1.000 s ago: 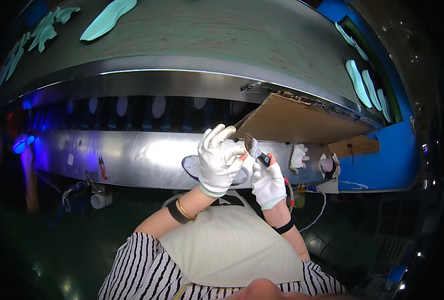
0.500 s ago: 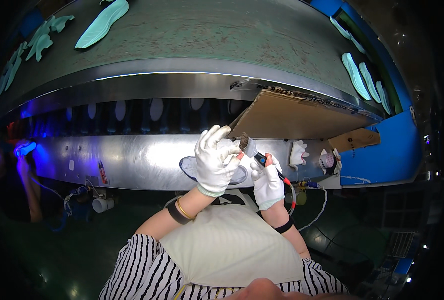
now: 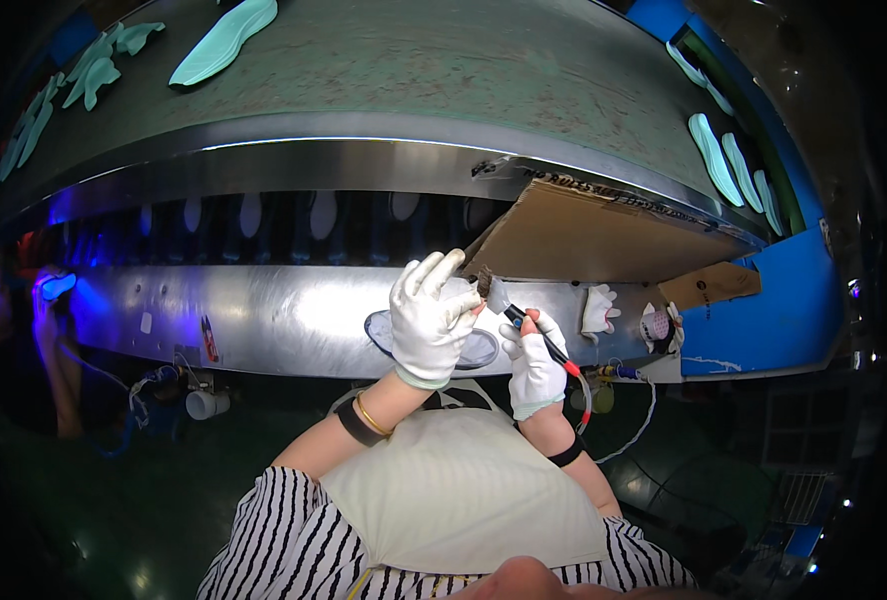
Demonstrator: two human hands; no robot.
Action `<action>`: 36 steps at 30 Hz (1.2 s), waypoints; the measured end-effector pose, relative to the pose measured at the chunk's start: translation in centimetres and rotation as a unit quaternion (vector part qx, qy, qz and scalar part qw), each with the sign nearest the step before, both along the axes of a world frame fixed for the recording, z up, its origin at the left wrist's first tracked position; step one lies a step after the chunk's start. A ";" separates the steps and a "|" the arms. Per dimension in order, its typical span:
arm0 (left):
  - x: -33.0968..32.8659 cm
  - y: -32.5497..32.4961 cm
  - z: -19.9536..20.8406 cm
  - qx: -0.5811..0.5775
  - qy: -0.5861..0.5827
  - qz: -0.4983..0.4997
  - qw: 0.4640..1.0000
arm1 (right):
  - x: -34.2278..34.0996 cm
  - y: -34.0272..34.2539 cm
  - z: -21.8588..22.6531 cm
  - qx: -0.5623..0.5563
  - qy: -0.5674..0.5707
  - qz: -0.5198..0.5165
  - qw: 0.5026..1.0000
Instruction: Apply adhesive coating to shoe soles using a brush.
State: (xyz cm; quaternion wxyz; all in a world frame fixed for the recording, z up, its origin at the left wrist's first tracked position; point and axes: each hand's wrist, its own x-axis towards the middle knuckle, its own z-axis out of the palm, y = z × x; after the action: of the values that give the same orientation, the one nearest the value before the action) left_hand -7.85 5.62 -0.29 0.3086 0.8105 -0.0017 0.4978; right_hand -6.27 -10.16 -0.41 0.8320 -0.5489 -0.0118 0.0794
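Observation:
My right hand, in a white glove with a bare thumb tip, grips the black handle of a brush that has dark, clumped bristles. A cable with red sections leads away from the handle. My left hand, also gloved, holds the bristle end between thumb and forefinger, its other fingers stretched up. Below it, partly covered by the hand, a grey-blue shoe sole with a dark rim lies on the metal ledge.
Mint-green soles lie on the dark conveyor belt. A cardboard sheet leans behind the ledge. Rightward lies a white glove. A red tool is at left, with another person's hand near blue light beyond.
The view has shifted slightly, and the soles on the belt's left appear further right. Both hands stay at the brush, which has turned a little in them.

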 end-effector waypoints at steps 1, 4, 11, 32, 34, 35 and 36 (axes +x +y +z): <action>0.0 0.0 -0.1 -0.001 -0.008 -0.003 1.000 | -0.1 0.1 0.1 -0.016 -0.006 0.000 1.000; 0.0 0.0 -0.2 -0.016 -0.015 -0.013 1.000 | -0.5 0.3 0.5 -0.038 -0.016 0.002 0.999; -0.2 -0.5 0.1 -0.024 0.010 -0.002 1.000 | -0.6 0.0 0.4 -0.027 0.008 0.004 1.000; -0.3 -2.1 -1.2 0.056 0.052 -0.001 0.997 | -1.5 -0.4 0.7 -0.011 0.015 -0.023 1.000; -0.2 -2.3 -1.6 0.084 0.041 0.009 0.996 | -1.6 -0.6 0.6 -0.018 0.013 -0.025 0.999; -0.2 -2.3 -1.6 0.084 0.042 0.009 0.996 | -1.7 -0.7 0.6 -0.025 0.010 -0.027 0.999; -0.2 -2.4 -1.6 0.082 0.036 0.007 0.996 | -1.7 -0.8 0.5 -0.025 0.011 -0.027 0.999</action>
State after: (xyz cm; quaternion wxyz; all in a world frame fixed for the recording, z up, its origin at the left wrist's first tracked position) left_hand -8.05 3.22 -1.93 0.2370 0.8506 -0.0256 0.4686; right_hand -8.01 -11.00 0.13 0.8201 -0.5685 0.0142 0.0628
